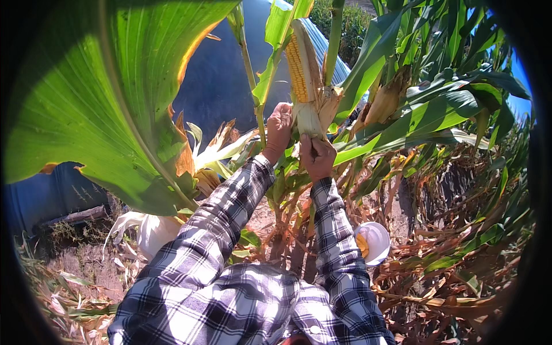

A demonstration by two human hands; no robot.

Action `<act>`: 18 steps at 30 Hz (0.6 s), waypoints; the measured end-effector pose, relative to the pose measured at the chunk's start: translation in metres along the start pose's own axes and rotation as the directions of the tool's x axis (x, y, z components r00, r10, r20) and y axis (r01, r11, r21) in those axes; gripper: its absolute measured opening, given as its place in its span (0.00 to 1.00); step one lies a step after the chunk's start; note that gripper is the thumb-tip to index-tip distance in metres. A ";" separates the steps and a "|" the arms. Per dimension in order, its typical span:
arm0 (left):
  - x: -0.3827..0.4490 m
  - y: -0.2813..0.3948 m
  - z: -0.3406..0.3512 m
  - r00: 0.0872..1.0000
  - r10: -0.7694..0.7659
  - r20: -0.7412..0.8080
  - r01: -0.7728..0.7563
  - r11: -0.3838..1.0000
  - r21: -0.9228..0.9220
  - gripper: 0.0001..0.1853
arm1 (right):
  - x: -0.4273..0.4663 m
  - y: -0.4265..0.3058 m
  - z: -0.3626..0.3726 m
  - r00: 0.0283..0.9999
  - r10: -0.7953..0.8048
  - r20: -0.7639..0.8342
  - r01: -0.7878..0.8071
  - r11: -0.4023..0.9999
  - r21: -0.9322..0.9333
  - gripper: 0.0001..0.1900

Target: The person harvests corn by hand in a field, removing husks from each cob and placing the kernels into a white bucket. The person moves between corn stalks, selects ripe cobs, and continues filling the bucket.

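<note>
An upright ear of corn (296,71) stands before me, its yellow kernels bare on the left side. Dry brown husk (308,56) still covers its right side, and pale husk (308,118) wraps the base. My left hand (279,129) grips at the left edge of this base husk; what lies inside its fingers is partly hidden. Just below, my right hand (318,157) has its fingers closed on the lower end of the husk. Behind the ear rises a green corn stalk (334,43).
A broad corn leaf (86,108) fills the upper left. Peeled-back husks (220,153) hang left of my hands, near a dark blue surface (224,82). Another husked ear (386,101) is at right. A white bucket (381,246) holding yellow corn (361,246) sits beside my right arm.
</note>
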State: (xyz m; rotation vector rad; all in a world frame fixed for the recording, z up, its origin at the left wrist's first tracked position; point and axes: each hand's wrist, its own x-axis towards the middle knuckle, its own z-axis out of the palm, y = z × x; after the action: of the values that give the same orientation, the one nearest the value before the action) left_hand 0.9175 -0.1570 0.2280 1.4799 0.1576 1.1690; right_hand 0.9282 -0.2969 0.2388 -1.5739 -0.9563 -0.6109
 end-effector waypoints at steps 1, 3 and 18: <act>0.002 0.003 0.001 0.998 -0.040 0.053 0.040 0.999 -0.010 0.13 | -0.003 0.002 -0.003 0.998 0.054 0.021 -0.054 0.999 0.001 0.16; -0.003 0.007 -0.005 0.995 -0.009 0.100 0.011 1.000 -0.016 0.11 | -0.008 -0.005 -0.004 0.972 0.223 -0.067 -0.213 0.968 0.133 0.14; 0.073 0.104 0.007 0.965 0.188 0.181 -0.168 0.978 -0.121 0.30 | 0.076 -0.028 -0.041 0.706 0.434 0.559 -0.689 0.602 0.403 0.24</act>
State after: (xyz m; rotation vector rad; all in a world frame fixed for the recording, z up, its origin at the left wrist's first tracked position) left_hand 0.9062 -0.1446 0.3537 1.5274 -0.1698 1.1516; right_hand 0.9497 -0.3162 0.3249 -1.3234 -0.7473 0.4906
